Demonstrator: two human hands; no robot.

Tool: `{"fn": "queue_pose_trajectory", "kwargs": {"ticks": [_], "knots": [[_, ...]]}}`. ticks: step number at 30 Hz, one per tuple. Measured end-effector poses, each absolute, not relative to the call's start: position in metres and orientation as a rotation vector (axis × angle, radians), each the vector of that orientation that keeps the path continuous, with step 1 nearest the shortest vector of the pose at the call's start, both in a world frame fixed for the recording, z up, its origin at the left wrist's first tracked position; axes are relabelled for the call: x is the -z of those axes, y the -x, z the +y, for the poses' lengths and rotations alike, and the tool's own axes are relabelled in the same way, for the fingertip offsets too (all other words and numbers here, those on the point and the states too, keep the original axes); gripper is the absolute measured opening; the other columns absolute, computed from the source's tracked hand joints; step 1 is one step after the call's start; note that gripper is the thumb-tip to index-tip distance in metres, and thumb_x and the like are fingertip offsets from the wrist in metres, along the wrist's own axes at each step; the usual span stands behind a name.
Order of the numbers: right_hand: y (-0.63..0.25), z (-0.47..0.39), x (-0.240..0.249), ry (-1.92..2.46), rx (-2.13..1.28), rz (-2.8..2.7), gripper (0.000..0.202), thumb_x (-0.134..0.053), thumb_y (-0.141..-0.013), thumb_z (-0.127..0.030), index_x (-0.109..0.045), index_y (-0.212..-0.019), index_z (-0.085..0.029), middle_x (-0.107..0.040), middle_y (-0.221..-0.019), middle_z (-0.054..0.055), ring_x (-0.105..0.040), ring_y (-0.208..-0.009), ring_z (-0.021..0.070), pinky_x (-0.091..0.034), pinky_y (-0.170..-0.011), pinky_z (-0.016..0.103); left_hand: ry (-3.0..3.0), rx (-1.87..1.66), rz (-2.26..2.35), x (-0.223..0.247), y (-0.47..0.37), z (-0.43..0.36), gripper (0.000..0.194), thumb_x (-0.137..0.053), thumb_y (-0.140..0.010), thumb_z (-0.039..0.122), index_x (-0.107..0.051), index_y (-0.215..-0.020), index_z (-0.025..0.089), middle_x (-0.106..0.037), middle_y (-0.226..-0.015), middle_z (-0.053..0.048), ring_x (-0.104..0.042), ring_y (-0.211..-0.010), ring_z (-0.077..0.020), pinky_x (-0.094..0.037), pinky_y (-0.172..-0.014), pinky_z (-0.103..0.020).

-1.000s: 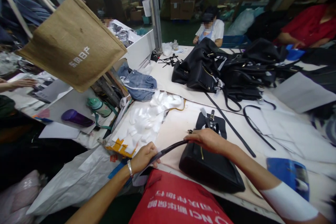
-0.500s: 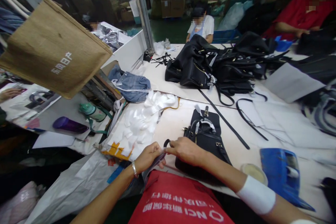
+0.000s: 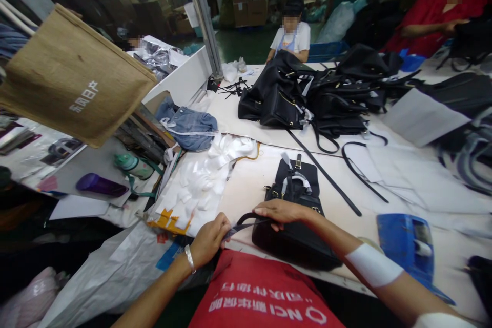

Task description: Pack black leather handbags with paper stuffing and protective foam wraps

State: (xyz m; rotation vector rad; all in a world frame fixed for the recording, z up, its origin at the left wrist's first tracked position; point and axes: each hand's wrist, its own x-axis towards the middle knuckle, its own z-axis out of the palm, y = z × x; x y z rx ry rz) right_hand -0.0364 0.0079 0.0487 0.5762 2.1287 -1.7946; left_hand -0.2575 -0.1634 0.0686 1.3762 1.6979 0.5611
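A black backpack [image 3: 298, 248] with gold buckles lies on the table in front of me, its flap laid back and white wrapping on its handle. My left hand [image 3: 209, 241], a silver bracelet at the wrist, is closed on one stretch of a black strap [image 3: 248, 216]. Above the bag's near left part, my right hand [image 3: 283, 212] pinches the same strap between thumb and fingers. Between the two hands the strap bows upward in a loop, with a second, flatter length below it. The fingertips of my right hand are partly hidden.
White wrapping pieces [image 3: 196, 184] are heaped left of the bag. A blue dispenser [image 3: 405, 246] stands to the right. Several black bags [image 3: 284, 97] are piled at the back, with a long loose strap [image 3: 326, 174] in front. A brown bag [image 3: 80, 82] hangs at left. Co-workers sit beyond.
My hands have moved apart, the right one rightward over the backpack, stretching the strap between them. The co-worker in red has lifted a black item.
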Motion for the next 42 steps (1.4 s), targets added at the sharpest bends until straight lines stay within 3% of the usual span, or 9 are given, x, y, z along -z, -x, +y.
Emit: {"fn": "queue_pose_trajectory", "kwargs": {"ticks": [6, 12, 19, 24, 26, 32, 42], "knots": [[0.024, 0.014, -0.039, -0.610, 1.682, 2.269, 0.034, -0.044, -0.087, -0.026, -0.056, -0.118, -0.018, -0.063, -0.067, 0.001, -0.058, -0.054, 0.0111, -0.044, -0.057, 0.022, -1.517, -0.513, 1.793, -0.075, 0.250, -0.169, 0.021, -0.034, -0.091, 0.035, -0.049, -0.083, 0.023, -0.058, -0.064, 0.001, -0.056, -0.061, -0.0165, -0.034, -0.062, -0.026], [0.011, 0.015, -0.061, -0.445, 1.351, 2.679, 0.029, -0.044, -0.084, -0.016, -0.064, -0.103, -0.022, -0.065, -0.075, 0.001, -0.059, -0.064, 0.0121, -0.040, -0.061, 0.021, -1.380, -0.576, 1.785, -0.081, 0.238, -0.169, 0.024, -0.035, -0.091, 0.039, -0.049, -0.081, 0.022, -0.061, -0.064, 0.001, -0.059, -0.062, -0.0164, -0.036, -0.061, -0.027], [0.037, -0.018, -0.081, -0.324, 1.159, 2.770, 0.028, -0.049, -0.083, -0.022, -0.061, -0.109, -0.019, -0.068, -0.082, 0.006, -0.060, -0.074, 0.0165, -0.039, -0.063, 0.023, -1.207, -0.661, 1.617, -0.078, 0.203, -0.161, 0.026, -0.037, -0.089, 0.044, -0.045, -0.081, 0.021, -0.064, -0.067, 0.000, -0.059, -0.055, -0.0144, -0.041, -0.056, -0.025], [0.021, -0.021, -0.074, -0.299, 1.547, 2.380, 0.047, -0.044, -0.089, -0.042, -0.043, -0.127, -0.016, -0.067, -0.076, 0.004, -0.061, -0.063, 0.0136, -0.041, -0.057, 0.021, -1.258, -0.568, 1.677, -0.066, 0.205, -0.173, 0.027, -0.035, -0.089, 0.046, -0.043, -0.079, 0.022, -0.056, -0.056, 0.004, -0.049, -0.044, -0.0122, -0.036, -0.049, -0.024], [0.005, -0.018, -0.072, -0.261, 1.550, 2.339, 0.051, -0.047, -0.086, -0.050, -0.047, -0.125, -0.017, -0.066, -0.075, 0.003, -0.061, -0.061, 0.0133, -0.040, -0.055, 0.021, -1.258, -0.538, 1.729, -0.063, 0.211, -0.180, 0.028, -0.035, -0.089, 0.047, -0.042, -0.078, 0.023, -0.055, -0.056, 0.004, -0.048, -0.043, -0.0124, -0.034, -0.047, -0.024], [-0.007, -0.026, -0.070, -0.273, 0.880, 2.910, 0.026, -0.044, -0.090, -0.035, -0.062, -0.102, -0.021, -0.068, -0.084, 0.004, -0.062, -0.077, 0.0169, -0.036, -0.060, 0.024, -1.099, -0.624, 1.728, -0.071, 0.209, -0.191, 0.029, -0.039, -0.087, 0.049, -0.043, -0.077, 0.022, -0.062, -0.063, 0.002, -0.058, -0.053, -0.0146, -0.040, -0.054, -0.025], [0.024, -0.032, -0.062, -0.252, 0.760, 2.966, 0.025, -0.045, -0.089, -0.034, -0.062, -0.098, -0.018, -0.069, -0.080, 0.008, -0.063, -0.075, 0.0186, -0.036, -0.060, 0.025, -1.028, -0.718, 1.605, -0.068, 0.192, -0.156, 0.025, -0.041, -0.087, 0.044, -0.043, -0.077, 0.021, -0.067, -0.064, 0.000, -0.062, -0.054, -0.0156, -0.044, -0.057, -0.026]]}}
